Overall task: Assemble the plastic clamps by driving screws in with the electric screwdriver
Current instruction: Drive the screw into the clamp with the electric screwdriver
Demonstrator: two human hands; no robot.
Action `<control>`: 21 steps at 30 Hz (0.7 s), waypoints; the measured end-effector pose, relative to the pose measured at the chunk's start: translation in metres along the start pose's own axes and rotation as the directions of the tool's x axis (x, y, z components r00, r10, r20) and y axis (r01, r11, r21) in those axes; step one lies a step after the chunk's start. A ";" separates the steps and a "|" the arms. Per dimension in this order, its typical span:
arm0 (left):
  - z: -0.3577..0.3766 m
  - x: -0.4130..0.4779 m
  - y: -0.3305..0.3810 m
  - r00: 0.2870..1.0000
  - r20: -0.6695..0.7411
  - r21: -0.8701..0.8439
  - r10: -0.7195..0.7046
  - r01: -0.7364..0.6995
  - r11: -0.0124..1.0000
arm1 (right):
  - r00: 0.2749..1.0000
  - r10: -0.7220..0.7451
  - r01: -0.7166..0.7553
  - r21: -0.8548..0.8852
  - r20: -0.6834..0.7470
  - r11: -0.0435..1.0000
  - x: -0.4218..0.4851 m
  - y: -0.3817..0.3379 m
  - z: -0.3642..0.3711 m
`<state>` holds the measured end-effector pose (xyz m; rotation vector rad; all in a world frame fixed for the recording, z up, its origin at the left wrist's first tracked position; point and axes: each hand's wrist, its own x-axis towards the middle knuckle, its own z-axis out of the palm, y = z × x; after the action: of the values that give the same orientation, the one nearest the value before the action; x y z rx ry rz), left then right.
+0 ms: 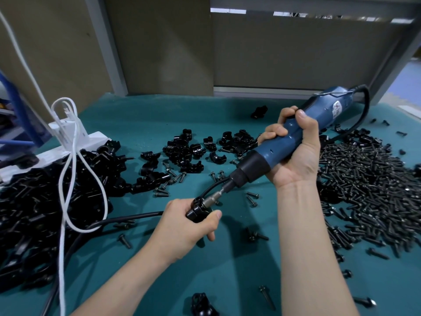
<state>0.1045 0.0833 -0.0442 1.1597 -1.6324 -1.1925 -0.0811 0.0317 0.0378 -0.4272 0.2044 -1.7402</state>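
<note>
View from above a worktable covered by a green mat [227, 270], with two bare forearms reaching in from the bottom edge. The left hand [186, 226] is curled round one small black clamp [196, 209], thumb on its right side, holding it just above the mat near the centre. The right hand [296, 156] is wrapped in a full fist round the one blue screwdriver [264, 153], thumb up along the barrel. The tool slants down to the left, and its silver bit [213, 198] meets the top of the held clamp. To the right lies one broad screw heap [369, 190], far too many black screws to count. To the left sits one large clamp heap [29, 213], also past counting. Between them, beyond the hands, is a looser scatter of clamp parts [191, 149], some two dozen curved black pieces, with loose screws strewn just in front of it. Two more clamps lie alone: a near clamp [201, 304] at the bottom edge and a far clamp [258, 111] towards the back of the mat. A few single screws dot the front of the mat, one of them a long screw [266, 297] right of the near clamp. One white power strip [91, 140] lies at the back left with white cables [66, 190] looping from it over the clamp heap; how many they are I cannot tell. One black cord [127, 217] runs across the mat from the left to behind the left hand. Grey-brown panels [284, 53] close off the back of the table.
</note>
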 end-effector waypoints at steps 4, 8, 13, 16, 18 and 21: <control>0.000 0.000 0.000 1.000 0.005 -0.004 0.000 0.000 1.000 | 1.000 0.008 -0.008 0.004 0.006 1.000 0.000 0.001 0.001; -0.001 0.000 0.000 1.000 0.013 -0.003 0.003 -0.003 1.000 | 1.000 0.017 -0.017 0.014 0.009 1.000 -0.001 0.001 -0.001; -0.001 -0.001 -0.001 1.000 0.026 -0.020 -0.011 0.011 1.000 | 1.000 0.025 -0.025 0.026 0.015 0.999 -0.001 0.002 -0.002; -0.003 0.000 0.000 0.998 0.054 -0.048 -0.023 0.025 0.999 | 0.999 0.029 -0.031 0.046 0.034 0.998 -0.001 0.002 -0.001; -0.005 0.000 0.002 0.996 0.084 -0.031 -0.013 0.016 0.999 | 0.998 0.031 -0.035 0.066 0.057 0.997 -0.001 0.002 0.000; -0.008 0.002 0.007 0.992 0.128 -0.093 -0.019 0.032 0.995 | 0.991 0.027 -0.046 0.139 0.134 0.989 -0.001 0.004 -0.002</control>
<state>0.1097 0.0802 -0.0356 1.0668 -1.6398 -1.3696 -0.0783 0.0317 0.0344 -0.4291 -0.0063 -1.6715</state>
